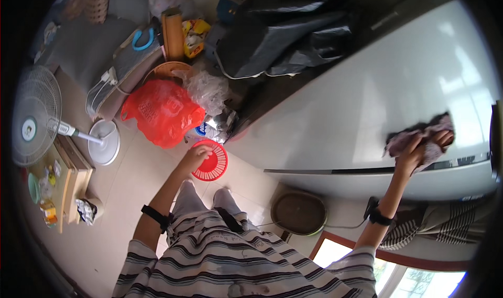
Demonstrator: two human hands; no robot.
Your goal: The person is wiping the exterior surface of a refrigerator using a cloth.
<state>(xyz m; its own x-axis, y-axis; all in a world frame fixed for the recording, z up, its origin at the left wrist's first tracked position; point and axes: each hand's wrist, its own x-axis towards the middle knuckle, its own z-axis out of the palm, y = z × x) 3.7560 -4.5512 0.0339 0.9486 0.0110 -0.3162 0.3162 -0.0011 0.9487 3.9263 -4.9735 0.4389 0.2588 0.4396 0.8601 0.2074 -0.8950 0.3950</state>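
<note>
My right hand (412, 156) presses a crumpled purplish-grey cloth (434, 135) against a large glossy pale-grey panel (353, 113), which looks like a refrigerator door. The cloth lies close to the panel's lower edge, where a dark strip (353, 171) runs along it. My left hand (197, 156) hangs in front of my body with its fingers loosely apart and nothing in them. Below it, a round red plastic basket (216, 166) is partly hidden by the hand; I cannot tell whether they touch.
A red plastic bag (165, 113) and a clear bag (208, 91) lie beyond the basket. At left stand a fan (37, 117) and a wooden table (65, 180). Black sheeting (275, 35) is beside the panel. Near my right forearm are a brown oval basin (298, 212) and striped fabric (428, 227).
</note>
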